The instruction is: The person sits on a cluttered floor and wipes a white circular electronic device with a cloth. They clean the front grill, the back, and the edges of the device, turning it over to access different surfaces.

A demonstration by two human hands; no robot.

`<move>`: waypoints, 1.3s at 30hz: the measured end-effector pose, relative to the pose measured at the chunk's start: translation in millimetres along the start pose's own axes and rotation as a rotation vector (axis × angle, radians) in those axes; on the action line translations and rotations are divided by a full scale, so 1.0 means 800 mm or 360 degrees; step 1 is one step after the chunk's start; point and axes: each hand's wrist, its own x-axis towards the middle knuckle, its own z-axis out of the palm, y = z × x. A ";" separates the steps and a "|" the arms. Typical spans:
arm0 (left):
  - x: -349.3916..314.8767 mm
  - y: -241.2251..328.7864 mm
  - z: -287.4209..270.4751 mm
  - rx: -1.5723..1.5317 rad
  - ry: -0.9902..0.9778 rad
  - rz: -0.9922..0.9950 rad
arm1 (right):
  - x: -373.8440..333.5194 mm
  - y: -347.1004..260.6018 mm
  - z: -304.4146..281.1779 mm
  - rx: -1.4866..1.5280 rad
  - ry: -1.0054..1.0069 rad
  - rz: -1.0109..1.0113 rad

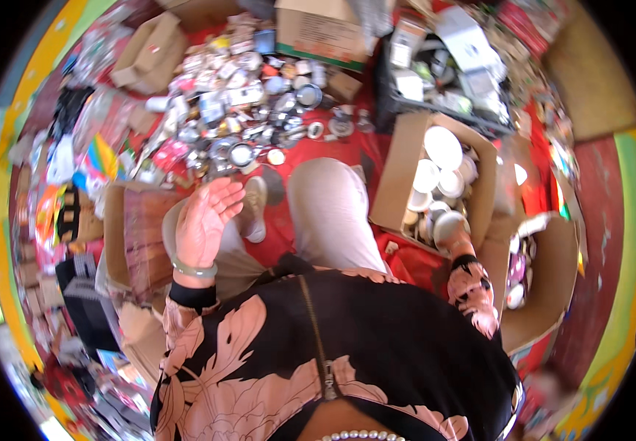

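Touching a pale round piece (447,221) with the right hand (457,241) at three o'clock, inside a cardboard box (396,173) with white discs (443,148); cannot tell whether gripping it. Holding the left hand (204,224) open at nine o'clock, below jumbled containers (248,95) at eleven.

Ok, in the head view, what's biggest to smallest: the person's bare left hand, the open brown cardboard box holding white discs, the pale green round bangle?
1. Brown cardboard box
2. Left hand
3. Green bangle
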 end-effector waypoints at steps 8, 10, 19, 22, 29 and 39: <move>-0.057 0.046 -0.086 -0.0090 0.0425 0.0399 | 0.033 0.001 0.004 -0.0207 -0.0099 -0.0246; -0.059 0.050 -0.101 -0.0133 0.0440 0.0433 | 0.018 0.005 -0.009 -0.0179 -0.0026 -0.0276; 0.006 0.099 -0.089 0.0207 0.0441 0.0470 | -0.263 -0.166 -0.261 0.0925 0.1090 -0.1070; 0.065 0.100 -0.050 0.0314 0.0311 0.0466 | -0.322 -0.230 -0.288 0.0957 0.1130 -0.1376; 0.134 0.066 -0.013 -0.0282 0.0714 0.0686 | -0.285 -0.368 -0.323 0.0556 0.0714 -0.1933; 0.252 0.118 -0.196 -0.0147 0.1202 0.0362 | -0.267 -0.518 -0.322 -0.0237 0.0233 -0.2372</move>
